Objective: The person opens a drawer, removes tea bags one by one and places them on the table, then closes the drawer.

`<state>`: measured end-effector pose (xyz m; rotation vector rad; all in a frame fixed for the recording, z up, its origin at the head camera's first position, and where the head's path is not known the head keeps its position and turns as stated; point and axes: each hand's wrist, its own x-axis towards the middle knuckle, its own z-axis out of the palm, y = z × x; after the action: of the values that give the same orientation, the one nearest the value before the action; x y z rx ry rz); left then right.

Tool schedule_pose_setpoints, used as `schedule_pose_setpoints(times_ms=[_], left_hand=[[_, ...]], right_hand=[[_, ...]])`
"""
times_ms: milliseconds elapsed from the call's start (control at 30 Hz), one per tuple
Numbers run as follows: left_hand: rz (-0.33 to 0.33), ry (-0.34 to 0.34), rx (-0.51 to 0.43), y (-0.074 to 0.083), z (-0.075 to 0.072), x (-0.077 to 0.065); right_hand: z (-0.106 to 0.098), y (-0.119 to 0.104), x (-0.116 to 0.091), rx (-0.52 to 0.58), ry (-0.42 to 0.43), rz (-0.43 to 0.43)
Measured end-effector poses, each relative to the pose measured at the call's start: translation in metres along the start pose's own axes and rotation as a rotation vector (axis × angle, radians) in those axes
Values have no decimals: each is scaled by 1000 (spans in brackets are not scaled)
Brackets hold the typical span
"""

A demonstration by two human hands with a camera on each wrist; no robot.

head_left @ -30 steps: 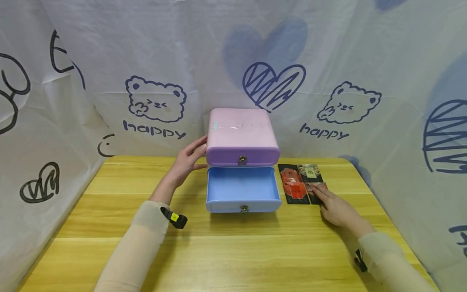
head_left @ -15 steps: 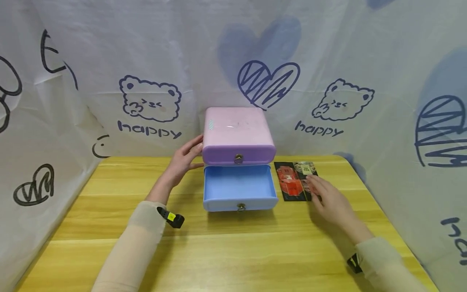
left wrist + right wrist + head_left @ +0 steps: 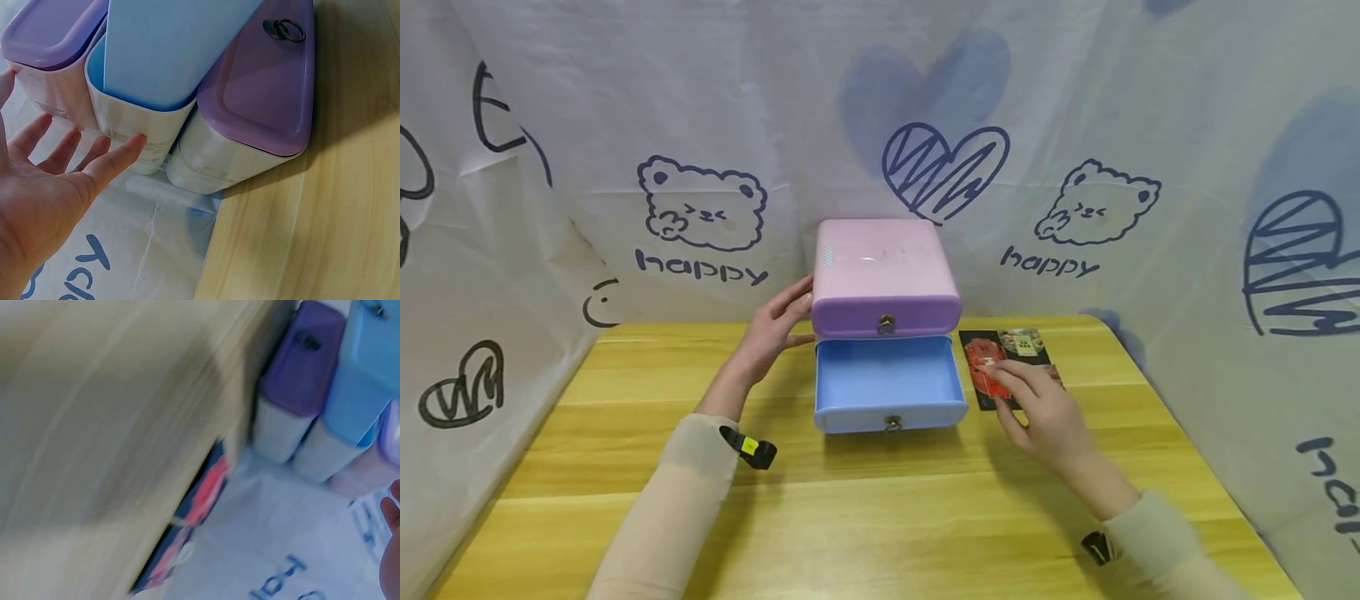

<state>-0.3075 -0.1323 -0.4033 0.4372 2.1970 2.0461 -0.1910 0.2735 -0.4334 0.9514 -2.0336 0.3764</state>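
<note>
A stacked drawer unit (image 3: 883,262) stands at the back, pink on top with a purple front. Its middle drawer (image 3: 891,375), light blue, is pulled out and looks empty inside. Against the unit's left side rests my left hand (image 3: 763,337), fingers straight and spread; the left wrist view shows the thumb by the middle tier. Right of the unit, several dark flat packets (image 3: 1025,343) with red and food pictures lie side by side. My right hand (image 3: 1048,412) is over the red ones (image 3: 981,354), fingers extended and thumb apart; no packet shows in its grasp.
The purple bottom drawer (image 3: 269,81), with a ring pull, is closed beneath the blue one. A white cloth (image 3: 715,100) with bear drawings hangs right behind the unit. Wood-grain tabletop (image 3: 880,517) stretches in front.
My right hand has lifted off the right-hand packets and moved left over the red ones. The left hand stays against the unit. The view has shifted slightly.
</note>
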Motion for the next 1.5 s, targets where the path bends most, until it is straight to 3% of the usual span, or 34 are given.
schedule_pose_setpoints(times_ms=[267, 667, 967, 1133, 1500], left_hand=[[-8, 3, -4, -3, -1, -4], [-5, 11, 5, -3, -1, -1], [5, 7, 14, 0, 0, -1], [4, 4, 12, -2, 0, 0], [8, 5, 9, -1, 0, 1]], right_hand=[[9, -41, 23, 65, 38, -137], [28, -74, 37, -53, -29, -378], [41, -88, 35, -78, -228, -391], [49, -94, 30, -149, -317, -418], [58, -98, 28, -253, -393, -388]])
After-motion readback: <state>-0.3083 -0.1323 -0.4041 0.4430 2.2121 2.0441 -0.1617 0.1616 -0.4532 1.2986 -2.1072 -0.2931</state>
